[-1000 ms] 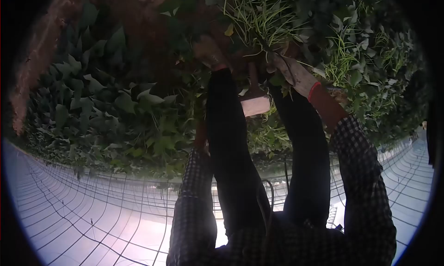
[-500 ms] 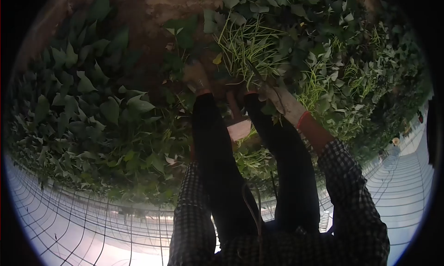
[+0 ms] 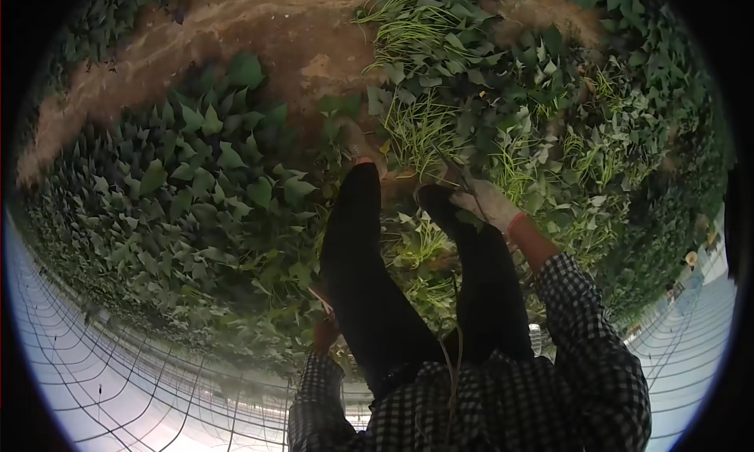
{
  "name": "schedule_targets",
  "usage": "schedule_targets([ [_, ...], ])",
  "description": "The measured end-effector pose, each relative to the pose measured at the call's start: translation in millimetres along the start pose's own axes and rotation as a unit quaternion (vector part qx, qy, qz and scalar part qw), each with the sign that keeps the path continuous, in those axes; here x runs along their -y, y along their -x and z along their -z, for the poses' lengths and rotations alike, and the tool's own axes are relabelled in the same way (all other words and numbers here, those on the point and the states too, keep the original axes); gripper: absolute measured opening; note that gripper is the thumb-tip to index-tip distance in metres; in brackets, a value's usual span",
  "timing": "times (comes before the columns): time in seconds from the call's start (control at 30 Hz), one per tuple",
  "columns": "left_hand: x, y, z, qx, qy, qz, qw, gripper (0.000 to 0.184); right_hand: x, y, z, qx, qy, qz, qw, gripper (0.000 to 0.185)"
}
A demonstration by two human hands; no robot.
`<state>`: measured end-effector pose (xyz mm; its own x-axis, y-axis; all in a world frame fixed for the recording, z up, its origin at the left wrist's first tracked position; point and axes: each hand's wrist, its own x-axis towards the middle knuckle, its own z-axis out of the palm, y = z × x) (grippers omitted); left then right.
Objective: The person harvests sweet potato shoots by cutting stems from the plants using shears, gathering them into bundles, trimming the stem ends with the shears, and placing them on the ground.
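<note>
My right hand [image 3: 488, 203], in a pale, soiled glove with a red band at the wrist, is beside my right knee. It is closed on a dark, slender, blade-like tool [image 3: 455, 168] that points up and left toward cut green stems [image 3: 424, 130]. A few leaves [image 3: 469, 218] hang under this hand. My left hand [image 3: 327, 332] is low beside my left thigh, partly hidden by the leg. Its fingers seem closed on a thin pale-pink, flat-edged thing [image 3: 320, 300], whose kind I cannot make out.
Upright broad-leaved vines [image 3: 188, 169] grow thickly on the left. Piled vines with pale stems [image 3: 416, 24] lie ahead, and more lie on the right. Bare brown soil [image 3: 314, 36] runs across the front. My left foot [image 3: 357, 142] stands among leaves. Wire mesh [image 3: 141, 365] curves along the bottom.
My view has tilted, showing more soil ahead. The pale flat piece between my legs has gone from there; my left hand has drawn back outside my left thigh. My right hand still grips the dark tool.
</note>
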<state>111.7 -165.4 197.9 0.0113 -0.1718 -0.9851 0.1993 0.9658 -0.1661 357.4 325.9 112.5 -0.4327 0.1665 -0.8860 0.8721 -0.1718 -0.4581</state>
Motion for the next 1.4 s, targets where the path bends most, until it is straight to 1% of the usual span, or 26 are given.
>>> schedule_targets([
  [0.03, -0.7, 5.1, 11.1, 0.002, 0.0, 0.0, 1.0, 0.035, 15.9, 3.2, 5.1, -0.007, 0.058, -0.024, 0.998, 0.037],
  [0.07, -3.5, 8.5, 21.5, 0.006, 0.002, 0.003, 1.0, 0.036, 14.3, 0.4, 2.7, -0.042, 0.034, -0.012, 0.998, 0.044],
  [0.17, -22.2, 6.2, 63.0, 0.009, 0.008, -0.006, 1.0, 0.036, 62.2, -0.6, 21.5, -0.034, 0.08, -0.091, 0.992, 0.044],
  [0.2, -32.8, 0.6, 80.8, 0.01, 0.011, -0.014, 1.0, 0.036, 77.3, -1.2, 27.3, -0.039, 0.069, -0.084, 0.993, 0.042],
  [0.27, -54.4, -16.8, 117.8, 0.013, 0.015, -0.033, 0.999, 0.036, 81.2, -11.7, 30.1, -0.111, 0.073, -0.024, 0.991, 0.037],
  [0.3, -65.2, -19.8, 136.1, 0.013, 0.018, -0.045, 0.999, 0.036, 75.9, -21.0, 33.3, -0.11, 0.111, -0.029, 0.987, 0.035],
  [0.37, -83.8, -24.9, 166.8, 0.012, 0.04, -0.057, 0.997, 0.036, 122.7, -23.5, 49.3, -0.117, 0.049, -0.11, 0.986, 0.035],
  [0.4, -89.1, -24.3, 178.7, 0.009, 0.052, -0.067, 0.996, 0.037, 151.0, -24.0, 53.7, -0.154, 0.119, -0.057, 0.979, 0.034],
  [0.5, -102.3, -16.9, 204.0, 0.005, 0.089, -0.091, 0.992, 0.037, 245.2, -36.3, 77.3, -0.119, 0.153, -0.131, 0.972, 0.032],
  [0.53, -105.1, -14.3, 208.2, 0.006, 0.103, -0.095, 0.99, 0.037, 237.4, -47.8, 86.6, -0.124, 0.232, 0.018, 0.965, 0.033],
  [0.6, -109.7, -7.5, 212.4, 0.013, 0.127, -0.103, 0.986, 0.037, 283.3, -70.6, 104.4, -0.101, 0.164, -0.037, 0.981, 0.033],
  [0.7, -115.9, -3.1, 214.7, 0.017, 0.166, -0.104, 0.981, 0.037, 343.5, -108.1, 131.0, -0.101, 0.266, -0.035, 0.958, 0.038],
  [0.73, -117.3, -2.1, 214.4, 0.019, 0.183, -0.101, 0.978, 0.038, 358.0, -117.8, 140.4, -0.086, 0.282, -0.027, 0.955, 0.035],
  [0.77, -119.6, -0.1, 214.2, 0.019, 0.198, -0.098, 0.975, 0.038, 370.2, -126.0, 146.6, -0.089, 0.332, 0.023, 0.939, 0.032],
  [0.83, -124.4, 3.4, 216.0, 0.019, 0.228, -0.094, 0.969, 0.038, 394.6, -139.5, 156.1, -0.072, 0.48, 0.184, 0.855, 0.026],
  [0.87, -128.0, 5.8, 217.9, 0.017, 0.244, -0.091, 0.965, 0.038, 411.7, -150.8, 158.0, -0.05, 0.466, 0.096, 0.878, 0.026],
  [0.93, -138.4, 8.2, 218.8, 0.017, 0.279, -0.085, 0.957, 0.038, 441.4, -169.8, 153.8, -0.126, 0.467, 0.112, 0.868, 0.026],
  [1.03, -161.6, 9.6, 222.7, 0.015, 0.338, -0.07, 0.938, 0.039, 479.2, -215.0, 167.7, -0.047, 0.432, 0.038, 0.9, 0.027],
  [1.07, -170.2, 9.1, 224.0, 0.015, 0.357, -0.064, 0.932, 0.039, 466.7, -245.4, 187.3, -0.01, 0.463, 0.037, 0.885, 0.026],
  [1.1, -182.1, 6.7, 226.5, 0.012, 0.379, -0.061, 0.924, 0.039, 483.1, -262.7, 189.5, -0.006, 0.44, 0.041, 0.897, 0.026],
  [1.17, -208.6, 3.1, 226.1, 0.013, 0.422, -0.052, 0.905, 0.039, 499.5, -323.6, 209.6, 0.005, 0.549, 0.088, 0.831, 0.03],
  [1.23, -237.1, -1.6, 223.5, 0.025, 0.453, -0.049, 0.89, 0.039, 553.6, -343.3, 214.9, 0.021, 0.554, 0.199, 0.808, 0.036],
  [1.27, -251.5, -8.4, 223.3, 0.027, 0.473, -0.051, 0.879, 0.039, 589.9, -353.7, 204.1, 0.025, 0.523, 0.096, 0.847, 0.043],
  [1.33, -284.1, -15.7, 214.6, 0.044, 0.509, -0.056, 0.858, 0.039, 652.3, -357.7, 180.2, 0.004, 0.545, 0.021, 0.838, 0.045],
  [1.37, -298.7, -21.3, 212.3, 0.052, 0.527, -0.059, 0.846, 0.038, 674.1, -363.6, 170.2, 0.013, 0.502, -0.065, 0.862, 0.039],
  [1.4, -311.8, -29.4, 211.1, 0.058, 0.544, -0.063, 0.835, 0.038, 681.1, -370.9, 161.4, 0.011, 0.457, -0.042, 0.888, 0.036],
])
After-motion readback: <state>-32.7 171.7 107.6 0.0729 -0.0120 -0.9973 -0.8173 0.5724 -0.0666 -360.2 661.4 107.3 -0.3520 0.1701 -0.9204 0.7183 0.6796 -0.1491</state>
